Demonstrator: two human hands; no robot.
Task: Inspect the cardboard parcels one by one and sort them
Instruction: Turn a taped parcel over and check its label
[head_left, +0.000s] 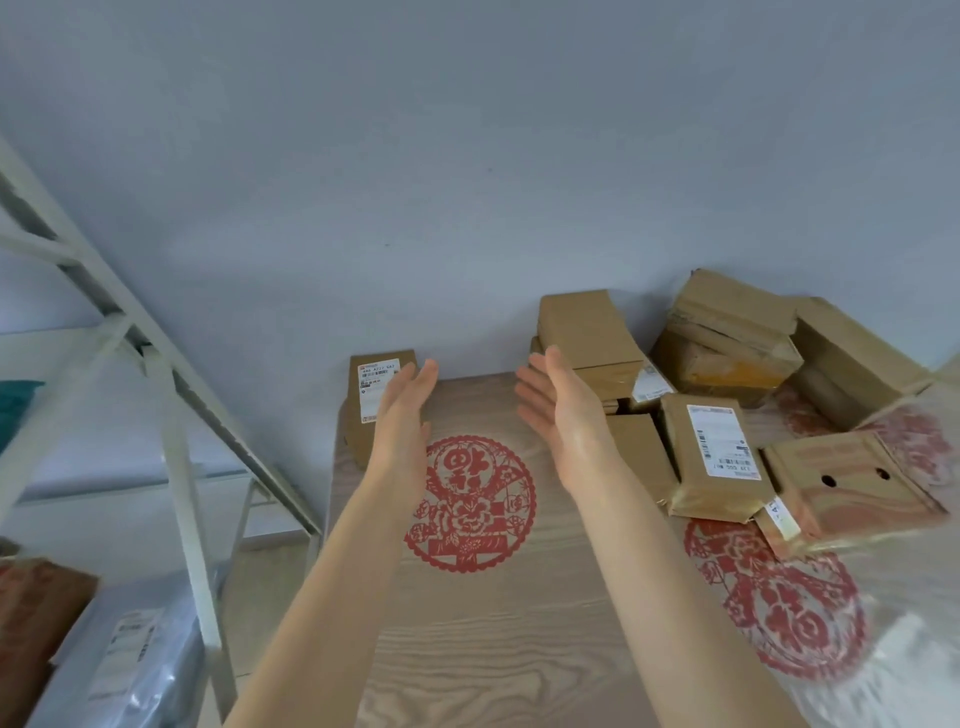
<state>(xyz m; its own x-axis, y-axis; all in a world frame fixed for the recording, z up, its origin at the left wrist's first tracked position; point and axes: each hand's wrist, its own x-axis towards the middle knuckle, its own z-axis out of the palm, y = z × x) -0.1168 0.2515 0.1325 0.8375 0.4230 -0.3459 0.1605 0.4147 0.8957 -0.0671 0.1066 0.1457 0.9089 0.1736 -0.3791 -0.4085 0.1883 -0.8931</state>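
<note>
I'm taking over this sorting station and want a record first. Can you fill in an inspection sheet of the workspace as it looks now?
Surface: pale wood-grain table bearing a round red paper-cut design; a second one lies near the right.
Job's things: lone brown cardboard parcel with a white label at the far left corner; pile of brown cardboard parcels at the far right, some labelled.
Clutter: nothing seen.
Grippers: left hand and right hand are open with palms facing each other, holding nothing.
Cables: nothing seen.
Surroundings: grey wall; white metal rack at left; grey plastic bag with a label beneath it.
</note>
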